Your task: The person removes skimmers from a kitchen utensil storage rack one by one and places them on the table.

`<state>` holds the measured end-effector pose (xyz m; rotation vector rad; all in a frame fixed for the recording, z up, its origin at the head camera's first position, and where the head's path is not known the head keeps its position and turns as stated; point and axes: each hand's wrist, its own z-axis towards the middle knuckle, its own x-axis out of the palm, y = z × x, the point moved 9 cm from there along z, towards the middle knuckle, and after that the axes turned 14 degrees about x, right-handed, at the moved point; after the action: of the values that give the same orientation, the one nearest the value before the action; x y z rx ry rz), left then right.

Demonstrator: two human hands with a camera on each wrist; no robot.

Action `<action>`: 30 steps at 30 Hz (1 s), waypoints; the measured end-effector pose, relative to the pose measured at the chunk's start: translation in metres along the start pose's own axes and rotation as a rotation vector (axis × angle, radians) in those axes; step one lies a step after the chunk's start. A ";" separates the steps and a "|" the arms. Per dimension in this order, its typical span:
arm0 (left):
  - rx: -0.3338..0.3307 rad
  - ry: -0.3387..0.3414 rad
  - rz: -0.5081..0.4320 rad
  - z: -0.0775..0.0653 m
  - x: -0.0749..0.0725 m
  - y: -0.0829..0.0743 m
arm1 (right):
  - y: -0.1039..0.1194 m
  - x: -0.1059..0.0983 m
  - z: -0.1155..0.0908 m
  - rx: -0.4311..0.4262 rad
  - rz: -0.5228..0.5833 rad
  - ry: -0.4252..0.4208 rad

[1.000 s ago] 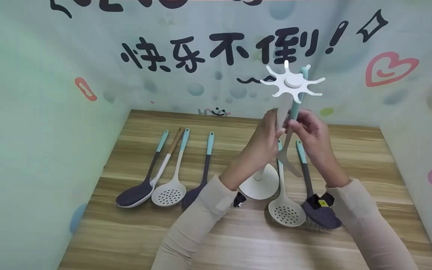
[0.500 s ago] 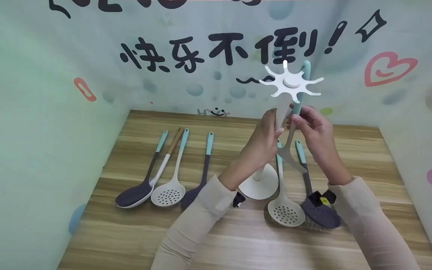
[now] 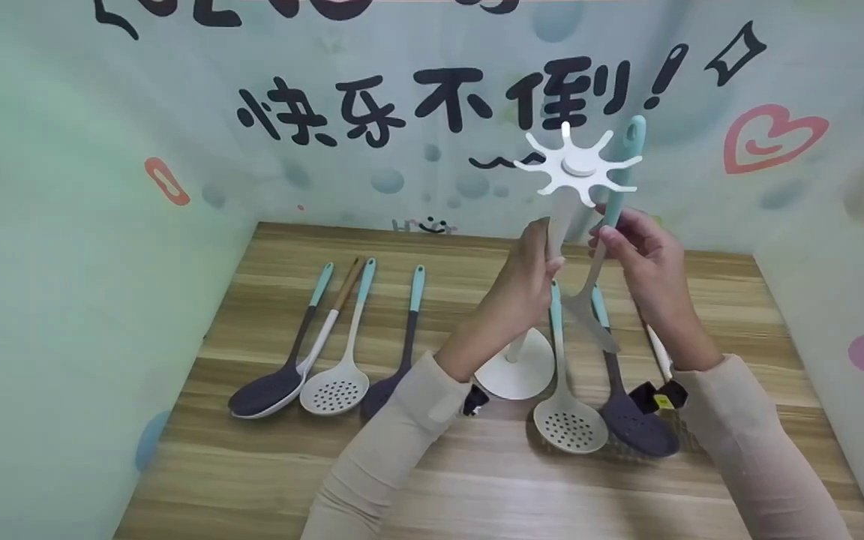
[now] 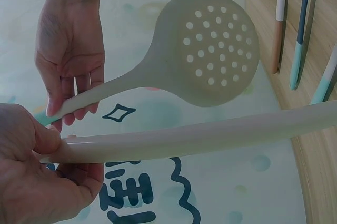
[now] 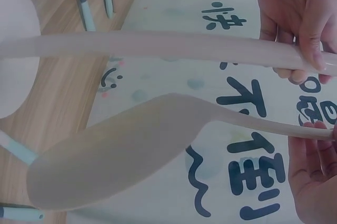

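My left hand (image 3: 526, 281) grips the pole of a white utensil rack (image 3: 579, 162), just below its ring of curved hooks. The rack's round base (image 3: 511, 376) is low, partly behind the left forearm. My right hand (image 3: 653, 262) pinches the handle of a skimmer (image 3: 613, 214), pale grey with a teal grip, held head down beside the pole. The skimmer's holes show in the left wrist view on its broad head (image 4: 221, 50); the right wrist view has that head (image 5: 121, 153) nearly edge-on. Its teal end stands by the right-hand hooks; whether they touch, I cannot tell.
On the wooden table (image 3: 447, 487) at left lie a dark spoon (image 3: 267, 391), a wooden-handled white utensil (image 3: 321, 339), a pale skimmer (image 3: 336, 390) and a dark utensil (image 3: 411, 330). At right are another pale skimmer (image 3: 571, 425), a dark skimmer (image 3: 638, 429) and a white handle (image 3: 659, 352).
My right hand has moved right with the skimmer, and its teal end now stands farther right of the hooks. The left hand and rack stay nearly in place.
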<state>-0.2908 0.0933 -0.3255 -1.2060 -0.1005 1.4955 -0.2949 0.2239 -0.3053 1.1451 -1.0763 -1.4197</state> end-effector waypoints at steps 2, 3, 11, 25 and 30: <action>0.006 -0.005 0.001 0.000 0.000 0.000 | -0.001 -0.003 -0.001 0.004 0.013 -0.001; 0.010 -0.008 -0.002 0.000 0.000 0.000 | -0.002 -0.005 -0.002 0.008 0.024 -0.001; 0.047 -0.033 -0.002 -0.001 -0.002 -0.003 | -0.004 -0.024 -0.008 0.030 0.056 0.002; 0.068 -0.048 -0.040 -0.001 -0.003 -0.002 | -0.009 -0.062 -0.021 0.014 -0.003 -0.083; 0.082 -0.045 -0.039 -0.001 -0.002 -0.004 | -0.018 -0.079 -0.025 0.053 0.000 -0.094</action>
<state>-0.2884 0.0927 -0.3222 -1.0993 -0.0918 1.4793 -0.2674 0.3026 -0.3176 1.1250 -1.1863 -1.4643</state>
